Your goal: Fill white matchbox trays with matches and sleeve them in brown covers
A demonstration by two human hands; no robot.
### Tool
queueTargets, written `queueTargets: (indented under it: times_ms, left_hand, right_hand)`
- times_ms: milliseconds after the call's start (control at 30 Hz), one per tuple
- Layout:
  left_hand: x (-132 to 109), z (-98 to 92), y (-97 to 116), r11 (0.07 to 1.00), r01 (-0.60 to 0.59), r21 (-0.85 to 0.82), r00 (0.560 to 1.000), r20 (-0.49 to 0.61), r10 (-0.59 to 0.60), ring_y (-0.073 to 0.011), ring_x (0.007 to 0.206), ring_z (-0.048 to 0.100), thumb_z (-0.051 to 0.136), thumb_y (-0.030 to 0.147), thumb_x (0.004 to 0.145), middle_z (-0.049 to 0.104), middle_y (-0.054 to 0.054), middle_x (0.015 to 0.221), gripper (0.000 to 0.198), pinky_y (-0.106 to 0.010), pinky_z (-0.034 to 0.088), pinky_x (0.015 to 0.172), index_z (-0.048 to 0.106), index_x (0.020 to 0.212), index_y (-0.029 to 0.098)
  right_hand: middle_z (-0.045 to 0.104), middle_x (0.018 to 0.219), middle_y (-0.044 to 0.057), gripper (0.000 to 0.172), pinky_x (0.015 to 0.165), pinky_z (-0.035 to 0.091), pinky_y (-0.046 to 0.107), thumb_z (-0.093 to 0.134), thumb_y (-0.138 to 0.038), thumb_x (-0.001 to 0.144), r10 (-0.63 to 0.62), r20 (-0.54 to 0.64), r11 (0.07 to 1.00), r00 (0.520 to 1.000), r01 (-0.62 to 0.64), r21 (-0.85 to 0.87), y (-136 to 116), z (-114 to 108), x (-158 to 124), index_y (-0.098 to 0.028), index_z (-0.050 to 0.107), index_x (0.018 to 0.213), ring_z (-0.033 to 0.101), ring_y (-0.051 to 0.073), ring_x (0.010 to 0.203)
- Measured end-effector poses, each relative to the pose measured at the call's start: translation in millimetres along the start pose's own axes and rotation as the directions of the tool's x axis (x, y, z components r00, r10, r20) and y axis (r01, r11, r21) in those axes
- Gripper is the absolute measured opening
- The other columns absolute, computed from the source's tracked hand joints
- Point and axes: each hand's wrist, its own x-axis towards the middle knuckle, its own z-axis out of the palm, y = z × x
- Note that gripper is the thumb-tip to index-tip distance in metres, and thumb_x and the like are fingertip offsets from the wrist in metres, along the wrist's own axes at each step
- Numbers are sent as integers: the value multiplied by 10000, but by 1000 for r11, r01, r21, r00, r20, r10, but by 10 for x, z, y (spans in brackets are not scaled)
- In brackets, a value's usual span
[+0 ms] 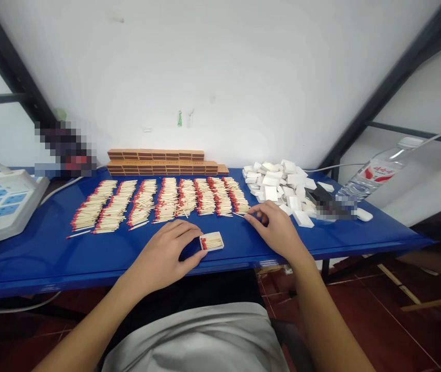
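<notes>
Near the table's front edge, my left hand point(172, 251) grips the left end of a small white matchbox tray point(220, 247). Inside the tray lie several red-headed matches point(210, 242). My right hand point(272, 227) is to the right of the tray, its thumb and forefinger pinched on one match point(239, 214) at the near end of the rightmost match row. Several rows of loose matches point(166, 201) stretch across the table behind my hands, most with their red heads toward the left.
Brown matchbox sleeves point(158, 168) are stacked along the wall. At the right is a heap of white trays point(278, 181), with a dark object point(321, 196) and a tilted water bottle point(375, 173) beside it. A white power strip point(9, 201) sits on the blue table point(69, 261) at the left.
</notes>
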Motion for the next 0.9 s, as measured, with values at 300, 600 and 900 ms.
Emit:
queueTargets:
  times_ms: [300, 600, 900]
  left_hand:
    - [-10, 8, -24, 1000, -7, 20, 1000, 3, 7, -270, 1167, 670, 657, 376, 1030, 729, -98, 1250, 275, -463, 531, 1066, 688, 1241, 203]
    - [-14, 7, -15, 1000, -2, 8, 1000, 4, 2, -270, 1164, 669, 670, 370, 1021, 729, -92, 1242, 274, -465, 535, 1058, 695, 1237, 203]
    - [-12, 25, -34, 1000, -7, 11, 1000, -10, 8, -269, 1168, 672, 666, 379, 1023, 729, -94, 1253, 282, -465, 535, 1066, 694, 1245, 207]
  right_hand:
    - [606, 912, 41, 161, 727, 447, 354, 593, -328, 1026, -10, 109, 999, 994, 13, -31, 31, 37, 57, -223, 660, 922, 594, 218, 813]
    - [608, 891, 36, 110, 739, 447, 347, 614, -322, 1011, 43, 79, 999, 996, -42, -14, 110, -9, 73, -234, 675, 987, 576, 220, 799]
    - [613, 919, 42, 157, 743, 435, 355, 573, -331, 1034, 48, 97, 998, 994, -45, -33, 134, 17, 74, -224, 654, 952, 597, 227, 832]
